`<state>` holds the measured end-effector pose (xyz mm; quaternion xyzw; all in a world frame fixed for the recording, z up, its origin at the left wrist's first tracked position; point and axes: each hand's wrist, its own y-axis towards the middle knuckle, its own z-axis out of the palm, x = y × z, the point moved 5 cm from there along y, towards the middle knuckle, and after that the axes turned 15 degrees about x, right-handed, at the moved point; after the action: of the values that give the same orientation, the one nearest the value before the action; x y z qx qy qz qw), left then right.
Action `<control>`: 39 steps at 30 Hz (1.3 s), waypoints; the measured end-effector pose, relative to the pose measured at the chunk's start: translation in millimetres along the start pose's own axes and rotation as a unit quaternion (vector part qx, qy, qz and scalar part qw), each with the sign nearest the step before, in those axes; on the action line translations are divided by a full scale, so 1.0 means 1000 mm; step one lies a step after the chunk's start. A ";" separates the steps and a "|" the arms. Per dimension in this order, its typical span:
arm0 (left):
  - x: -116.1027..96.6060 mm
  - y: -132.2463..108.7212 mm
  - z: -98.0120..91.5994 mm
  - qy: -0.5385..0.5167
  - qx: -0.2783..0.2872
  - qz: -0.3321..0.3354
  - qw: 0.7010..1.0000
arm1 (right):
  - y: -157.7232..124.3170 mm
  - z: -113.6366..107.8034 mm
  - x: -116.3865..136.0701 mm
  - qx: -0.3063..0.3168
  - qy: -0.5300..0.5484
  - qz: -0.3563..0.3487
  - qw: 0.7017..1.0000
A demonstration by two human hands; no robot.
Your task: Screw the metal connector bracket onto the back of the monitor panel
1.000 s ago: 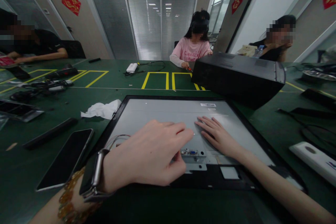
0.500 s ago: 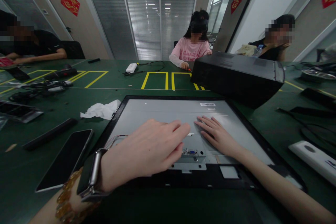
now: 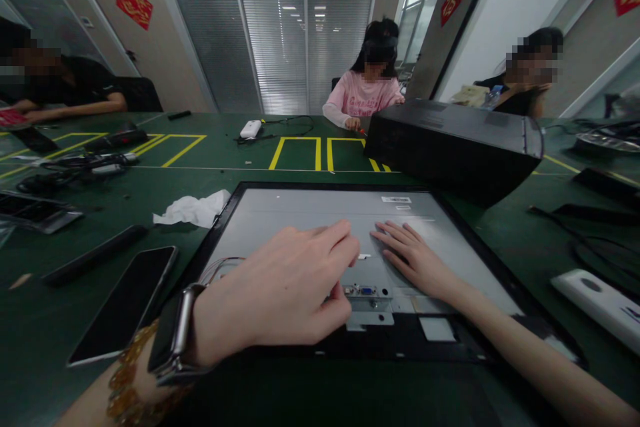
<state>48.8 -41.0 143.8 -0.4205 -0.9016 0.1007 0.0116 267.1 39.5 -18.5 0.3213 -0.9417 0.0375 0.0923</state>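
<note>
A flat monitor panel point(image 3: 300, 210) lies face down on the green table, its grey metal back exposed inside a black frame. My left hand point(image 3: 280, 287), with a watch and a bead bracelet on the wrist, rests on the metal board cover point(image 3: 367, 293). Its fingers lie on top and the thumb presses the cover's near edge by the blue port, in a pinch. My right hand point(image 3: 415, 260) lies flat on the metal just to the right, fingers spread. Thin wires point(image 3: 220, 267) show left of my left hand.
A dark phone point(image 3: 125, 303) and a black bar point(image 3: 95, 253) lie to the left, with a crumpled tissue point(image 3: 193, 209) behind them. A black case point(image 3: 450, 143) stands behind the panel, and a white device point(image 3: 595, 300) lies at the right. Three people sit at the far side.
My left hand's fingers have shifted slightly on the metal cover and the thumb has closed back against its edge. My right hand has stayed flat in place.
</note>
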 end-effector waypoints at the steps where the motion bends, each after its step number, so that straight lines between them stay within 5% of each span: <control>1: 0.000 0.000 0.000 0.000 0.001 -0.002 1.000 | 0.000 0.000 0.000 -0.001 0.001 -0.001 1.000; 39: 0.004 0.004 0.004 0.053 -0.010 -0.011 0.999 | -0.001 -0.001 -0.002 0.004 0.006 0.000 1.000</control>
<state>49.1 -35.8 139.1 -0.4158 -0.9051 0.0691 0.0558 269.2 39.3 -18.2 0.3210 -0.9412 0.0430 0.0963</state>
